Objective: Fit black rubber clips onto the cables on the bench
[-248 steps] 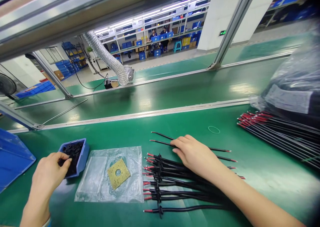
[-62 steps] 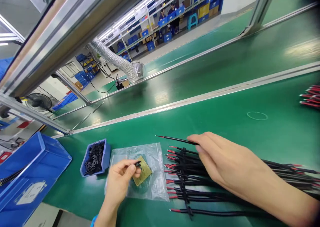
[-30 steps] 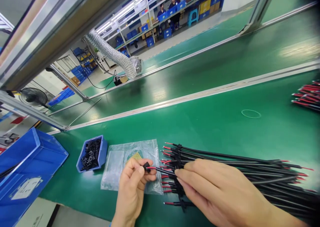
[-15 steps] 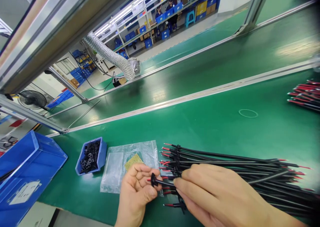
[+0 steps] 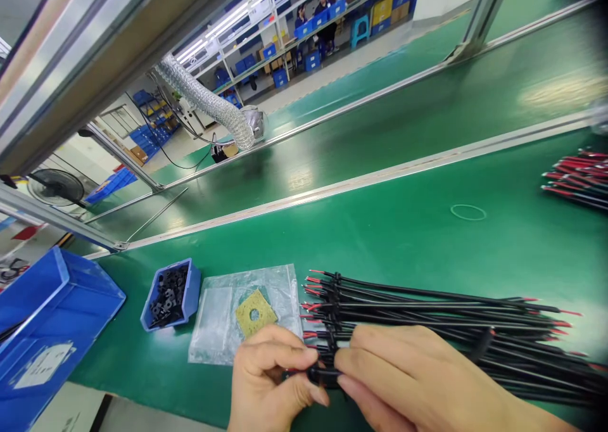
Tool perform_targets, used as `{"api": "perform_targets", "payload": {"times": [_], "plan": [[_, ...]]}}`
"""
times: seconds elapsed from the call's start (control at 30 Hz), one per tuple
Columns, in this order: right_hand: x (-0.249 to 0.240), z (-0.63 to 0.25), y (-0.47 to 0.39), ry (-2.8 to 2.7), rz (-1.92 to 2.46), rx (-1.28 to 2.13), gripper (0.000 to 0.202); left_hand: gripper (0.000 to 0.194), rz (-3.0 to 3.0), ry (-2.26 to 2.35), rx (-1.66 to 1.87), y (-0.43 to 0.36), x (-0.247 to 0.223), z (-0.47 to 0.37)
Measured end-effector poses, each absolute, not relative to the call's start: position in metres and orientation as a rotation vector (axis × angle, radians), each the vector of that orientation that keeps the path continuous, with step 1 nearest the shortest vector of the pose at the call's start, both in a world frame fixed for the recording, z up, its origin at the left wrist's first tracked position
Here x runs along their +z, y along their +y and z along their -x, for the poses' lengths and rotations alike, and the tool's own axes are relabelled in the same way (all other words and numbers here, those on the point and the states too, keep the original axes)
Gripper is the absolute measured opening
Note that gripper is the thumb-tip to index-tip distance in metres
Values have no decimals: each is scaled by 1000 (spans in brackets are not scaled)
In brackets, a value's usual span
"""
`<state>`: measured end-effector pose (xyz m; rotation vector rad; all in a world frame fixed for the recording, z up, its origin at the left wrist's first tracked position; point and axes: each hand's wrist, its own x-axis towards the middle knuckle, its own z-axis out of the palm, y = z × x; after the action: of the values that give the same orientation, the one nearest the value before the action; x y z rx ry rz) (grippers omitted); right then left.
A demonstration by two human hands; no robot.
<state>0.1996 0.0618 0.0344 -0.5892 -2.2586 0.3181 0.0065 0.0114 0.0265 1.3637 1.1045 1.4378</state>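
A black cable [image 5: 329, 377] runs between my two hands, low over the bench. My left hand [image 5: 273, 378] is closed, thumb and forefinger pinching a small black grommet [image 5: 313, 374] near the cable's end. Fingers of my right hand [image 5: 408, 375] are wrapped round the same cable just to the right, hiding part of it. Its far end [image 5: 483, 344] sticks up past that hand and is blurred. Beneath and behind lies a row of black cables [image 5: 418, 306] with red wire ends, several carrying black grommets [image 5: 337, 292] at their left ends.
A small blue bin [image 5: 192, 292] holds black parts. Beside it, a yellow sponge [image 5: 256, 311] with a hole lies on a clear plastic bag [image 5: 211, 324]. A large blue crate [image 5: 90, 292] stands left. A rubber band [image 5: 468, 212] and another cable bundle [image 5: 579, 178] lie right.
My left fingers have closed from a loose, open-palmed hold to a pinch on the grommet. Both hands have shifted slightly down, and more of the sponge shows.
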Motion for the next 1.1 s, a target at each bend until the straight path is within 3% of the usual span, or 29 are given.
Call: {"api": "perform_targets", "payload": {"times": [0.63,0.87,0.93,1.0,1.1], "plan": [[29,-198,58,-2328,563,449,36,26,-1518,1258,1389,11,33,-17],[31,-199,65,-2336,576,506,25,46,-1206,1181,1357,8,27,-9],[31,-200,67,-2341,584,498,24,41,-1126,1158,1376,6,26,-8],[30,-199,68,-2352,585,503,22,33,-1195,1205,1409,5,26,-9],[31,-199,69,-2380,578,574,23,35,-1543,1340,1453,5,29,-13]]}}
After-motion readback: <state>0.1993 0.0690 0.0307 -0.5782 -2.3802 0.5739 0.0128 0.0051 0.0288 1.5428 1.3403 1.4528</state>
